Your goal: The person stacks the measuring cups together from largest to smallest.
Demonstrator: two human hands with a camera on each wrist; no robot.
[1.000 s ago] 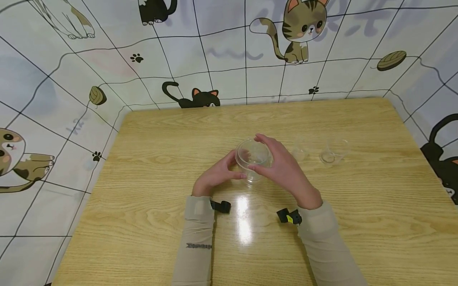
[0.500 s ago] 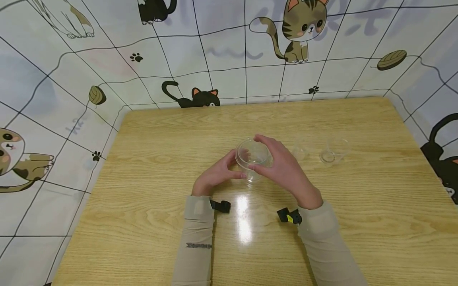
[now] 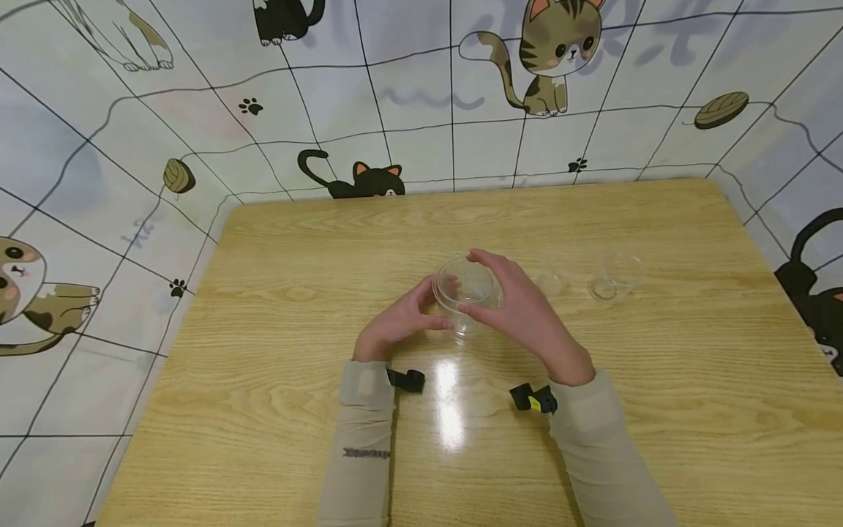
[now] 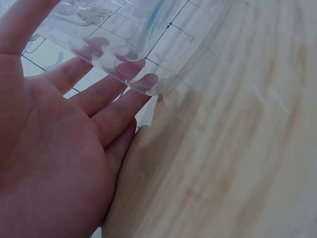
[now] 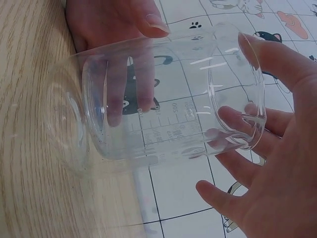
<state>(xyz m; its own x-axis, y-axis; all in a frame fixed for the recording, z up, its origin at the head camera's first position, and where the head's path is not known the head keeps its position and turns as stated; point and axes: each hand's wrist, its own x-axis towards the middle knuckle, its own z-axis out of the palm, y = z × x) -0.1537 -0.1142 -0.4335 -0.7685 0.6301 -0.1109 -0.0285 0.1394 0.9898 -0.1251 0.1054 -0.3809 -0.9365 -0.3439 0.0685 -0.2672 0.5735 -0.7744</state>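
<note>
Steadying a clear, cylindrical glass beaker [image 5: 181, 101] with printed measuring marks between two hands.
The beaker is upright at the pale wood-grained table [image 3: 303, 417]; whether its base touches, I cannot tell. On its left, the left hand [image 3: 398, 318] curls round its side; on its right, the right hand [image 3: 527, 304] grips its rim, thumb and fingers bent. Farther right of the beaker is a clear, round-based vessel [image 3: 614, 279]. Positioning seems the step in hand — the next move probably calls for settling the base flat, then loosening both hands evenly.

Wood-grain table [image 3: 263, 322], clear vessel [image 3: 604, 290], fainter clear vessel [image 3: 552, 282] nearby
</note>
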